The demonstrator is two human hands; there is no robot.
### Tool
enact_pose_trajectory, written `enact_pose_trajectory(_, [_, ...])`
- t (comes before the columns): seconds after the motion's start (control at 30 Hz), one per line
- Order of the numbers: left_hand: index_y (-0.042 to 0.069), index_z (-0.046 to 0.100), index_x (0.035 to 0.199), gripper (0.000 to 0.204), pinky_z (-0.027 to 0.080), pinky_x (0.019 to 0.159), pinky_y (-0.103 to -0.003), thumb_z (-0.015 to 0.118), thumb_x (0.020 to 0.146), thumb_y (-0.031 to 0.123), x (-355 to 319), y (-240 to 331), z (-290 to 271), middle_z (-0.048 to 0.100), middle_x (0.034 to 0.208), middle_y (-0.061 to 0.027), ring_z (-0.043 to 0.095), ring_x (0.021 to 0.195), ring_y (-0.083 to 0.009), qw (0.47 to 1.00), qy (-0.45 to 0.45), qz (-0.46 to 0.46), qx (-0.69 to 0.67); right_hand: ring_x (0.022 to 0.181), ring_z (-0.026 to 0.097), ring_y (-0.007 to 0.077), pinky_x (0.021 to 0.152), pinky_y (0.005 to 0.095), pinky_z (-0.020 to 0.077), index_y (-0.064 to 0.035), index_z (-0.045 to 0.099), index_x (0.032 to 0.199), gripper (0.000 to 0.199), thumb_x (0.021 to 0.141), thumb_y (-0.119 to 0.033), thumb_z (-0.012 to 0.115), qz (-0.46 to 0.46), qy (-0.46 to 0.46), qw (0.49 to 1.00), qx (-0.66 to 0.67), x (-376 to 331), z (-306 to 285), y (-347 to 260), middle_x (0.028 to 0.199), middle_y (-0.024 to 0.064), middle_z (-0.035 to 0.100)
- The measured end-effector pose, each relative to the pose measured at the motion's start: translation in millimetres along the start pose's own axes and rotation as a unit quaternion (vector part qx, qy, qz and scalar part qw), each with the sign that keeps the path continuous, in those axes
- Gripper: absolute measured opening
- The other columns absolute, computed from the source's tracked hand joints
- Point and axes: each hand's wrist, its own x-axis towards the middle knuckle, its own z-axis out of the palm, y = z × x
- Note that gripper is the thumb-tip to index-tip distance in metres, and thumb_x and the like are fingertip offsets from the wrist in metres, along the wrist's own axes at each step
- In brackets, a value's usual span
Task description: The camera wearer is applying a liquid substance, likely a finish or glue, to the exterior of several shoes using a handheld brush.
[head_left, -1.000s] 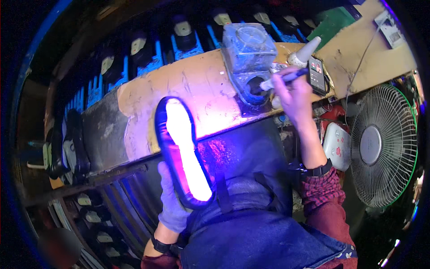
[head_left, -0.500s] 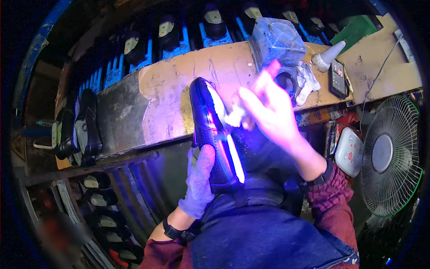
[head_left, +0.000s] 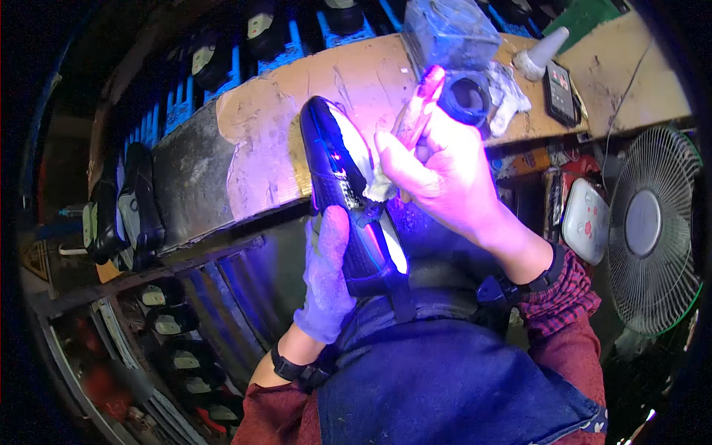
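Observation:
A shiny black shoe [head_left: 324, 148] with a white sole edge is tilted up in front of my lap, its toe pointing toward the bench. My left hand [head_left: 326, 274], in a pale grey glove, is closed round the shoe's near left side. At the shoe's right side, my bare right hand [head_left: 452, 167] pinches a crumpled pale cloth [head_left: 380, 187] against the middle of the sole edge. One right finger points up, its tip dark and lit pink. Purple-blue light falls over both hands and the shoe.
A cardboard-covered bench [head_left: 274, 148] lies ahead, with a dusty clear box [head_left: 452, 37], a dark round cup [head_left: 469, 98], a white cone-nozzled bottle [head_left: 541, 53] and a phone [head_left: 561, 93]. Black shoes [head_left: 141, 200] stand at its left end. A fan [head_left: 644, 226] stands at right.
My right hand, blurred before, is now steadier, with the cloth still at the shoe's side. The bench and shoe sit a little higher in view. The left hand keeps its hold.

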Motion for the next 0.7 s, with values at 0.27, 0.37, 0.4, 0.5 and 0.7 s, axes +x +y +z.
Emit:
enact_pose_trajectory(0.27, [0.005, 0.041, 0.133, 0.059, 0.048, 0.089, -0.034, 0.036, 0.095, 0.051, 8.4, 5.8, 18.1, 0.057, 0.117, -0.0091, 0.059, 0.102, -0.0203, 0.985, -0.029, 0.000, -0.173, 0.051, 0.053, 0.0125, 0.048, 0.0266, 0.0408, -0.0039, 0.056, 0.071, 0.016, 0.077, -0.011, 0.068, -0.174, -0.091, 0.981, -0.006, -11.6, -25.7, -21.0, 0.060, 0.0034, 0.054])
enact_pose_trajectory(0.37, [0.007, 0.020, 0.141, 0.058, 0.033, 0.105, -0.035, 0.038, 0.097, 0.041, 36.2, -18.8, -75.3, 0.034, 0.138, -0.0088, 0.039, 0.123, -0.0195, 0.974, -0.155, 0.091, -0.135, 0.054, 0.054, 0.0251, 0.050, 0.0332, 0.0420, -0.0040, 0.056, 0.079, 0.020, 0.073, -0.015, 0.072, -0.300, -0.136, 0.943, 0.037, 2.5, -20.2, -41.0, 0.065, 0.0072, 0.053])
enact_pose_trajectory(0.4, [0.009, 0.039, 0.133, 0.044, 0.036, 0.100, -0.034, 0.040, 0.096, 0.033, 42.1, -20.4, -36.6, 0.045, 0.129, -0.0055, 0.044, 0.115, -0.0175, 0.969, -0.098, 0.182, -0.137, 0.060, 0.055, 0.0312, 0.055, 0.0383, 0.0438, -0.0035, 0.054, 0.080, 0.023, 0.076, -0.021, 0.068, -0.290, -0.181, 0.938, 0.060, 6.2, -19.5, -42.3, 0.066, 0.0113, 0.055])
enact_pose_trajectory(0.5, [0.007, 0.030, 0.136, 0.053, 0.034, 0.103, -0.037, 0.045, 0.093, 0.036, -0.9, 9.0, -20.9, 0.040, 0.133, -0.0092, 0.041, 0.120, -0.0227, 0.989, -0.072, 0.104, -0.076, 0.075, 0.060, 0.0339, 0.066, 0.0399, 0.0468, -0.0025, 0.057, 0.088, 0.029, 0.081, -0.030, 0.062, -0.299, -0.313, 0.901, 0.012, 24.4, -30.0, -58.1, 0.077, 0.0153, 0.060])
enact_pose_trajectory(0.7, [0.005, 0.039, 0.128, 0.045, 0.037, 0.098, -0.036, 0.053, 0.089, 0.023, -21.0, 27.4, -7.6, 0.052, 0.119, -0.0082, 0.050, 0.108, -0.0211, 0.842, 0.048, 0.280, 0.458, 0.073, 0.059, 0.0276, 0.064, 0.0365, 0.0477, -0.0064, 0.054, 0.099, 0.027, 0.078, -0.016, 0.066, -0.396, -0.313, 0.852, 0.137, 40.3, -28.4, -55.0, 0.080, 0.0102, 0.058])
